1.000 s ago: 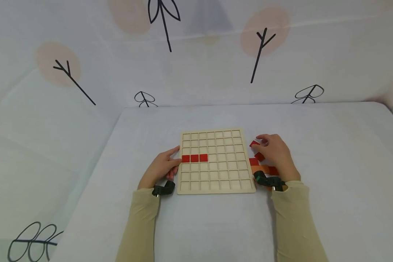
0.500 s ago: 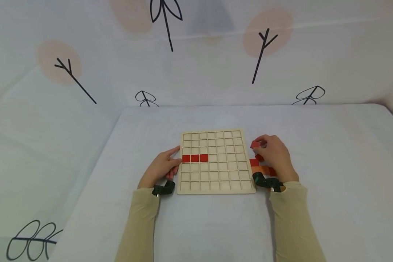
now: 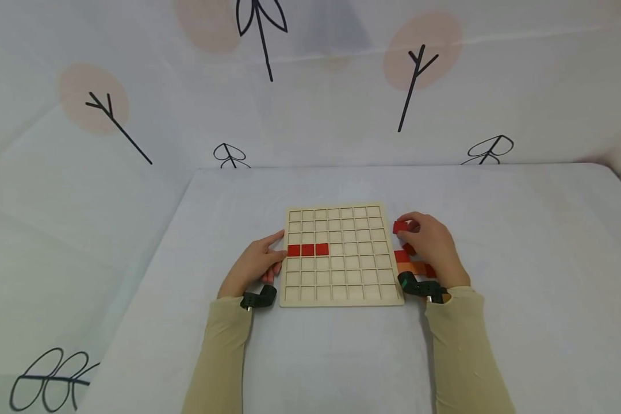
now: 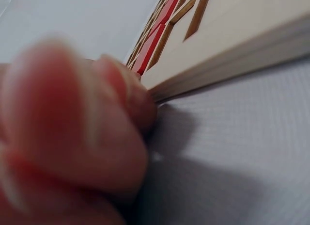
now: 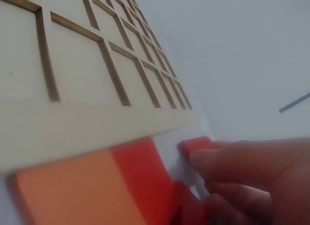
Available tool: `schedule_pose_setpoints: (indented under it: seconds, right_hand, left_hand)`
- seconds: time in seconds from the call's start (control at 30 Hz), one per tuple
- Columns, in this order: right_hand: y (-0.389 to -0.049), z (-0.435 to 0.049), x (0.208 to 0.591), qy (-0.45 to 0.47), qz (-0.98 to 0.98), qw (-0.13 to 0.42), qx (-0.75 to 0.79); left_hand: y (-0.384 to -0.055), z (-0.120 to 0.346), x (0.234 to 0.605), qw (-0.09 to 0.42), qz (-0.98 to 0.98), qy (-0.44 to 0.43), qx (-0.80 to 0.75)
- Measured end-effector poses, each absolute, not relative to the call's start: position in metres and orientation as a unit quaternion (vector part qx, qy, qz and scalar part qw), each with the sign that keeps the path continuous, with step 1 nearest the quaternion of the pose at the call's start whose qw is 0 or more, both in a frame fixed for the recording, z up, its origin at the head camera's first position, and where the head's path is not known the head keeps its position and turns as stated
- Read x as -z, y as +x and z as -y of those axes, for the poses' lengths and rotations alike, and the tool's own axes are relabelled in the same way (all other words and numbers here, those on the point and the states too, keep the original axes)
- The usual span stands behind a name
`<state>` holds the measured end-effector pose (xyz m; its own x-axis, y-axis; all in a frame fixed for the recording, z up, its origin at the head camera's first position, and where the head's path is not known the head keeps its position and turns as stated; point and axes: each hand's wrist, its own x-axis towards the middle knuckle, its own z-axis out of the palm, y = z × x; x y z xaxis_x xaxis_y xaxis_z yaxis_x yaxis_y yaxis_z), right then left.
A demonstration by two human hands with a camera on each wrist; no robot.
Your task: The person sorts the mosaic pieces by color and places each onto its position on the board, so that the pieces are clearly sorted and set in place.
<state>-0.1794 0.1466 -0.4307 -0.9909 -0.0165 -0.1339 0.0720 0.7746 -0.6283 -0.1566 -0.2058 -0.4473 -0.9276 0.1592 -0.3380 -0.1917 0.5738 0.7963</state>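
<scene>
Grid board [image 3: 345, 278] on table [image 3: 336, 356] held three red tiles [image 3: 307, 250], middle row, left end. Left hand [image 3: 253, 264], grip spread, touched board's left edge; right hand [image 3: 434, 244] pinched another red tile [image 3: 399, 227] just right of it.

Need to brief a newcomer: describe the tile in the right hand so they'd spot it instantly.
Find the pale grid board on the white table, then look beyond its right edge, to the right hand. That hand pinches the red tile; the other loose tiles lie lower in the head view, unpinched.
</scene>
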Motion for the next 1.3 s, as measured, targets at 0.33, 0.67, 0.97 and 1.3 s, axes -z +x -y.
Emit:
schedule_pose_setpoints:
  seconds: [0.33,0.67,0.97,1.3]
  right_hand:
    - [-0.181,-0.144,0.431,0.014,-0.927,0.065,0.368]
    - [-0.182,-0.139,0.428,0.000,-0.915,0.063,0.397]
    - [-0.182,-0.133,0.424,-0.034,-0.918,0.052,0.391]
    - [-0.180,-0.118,0.423,-0.071,-0.915,0.065,0.391]
  left_hand:
    - [-0.156,0.206,0.447,0.192,-0.865,-0.012,-0.463]
    - [-0.157,0.207,0.447,0.190,-0.863,-0.010,-0.468]
    - [-0.158,0.206,0.445,0.191,-0.865,-0.012,-0.464]
    - [-0.157,0.206,0.445,0.195,-0.864,-0.017,-0.463]
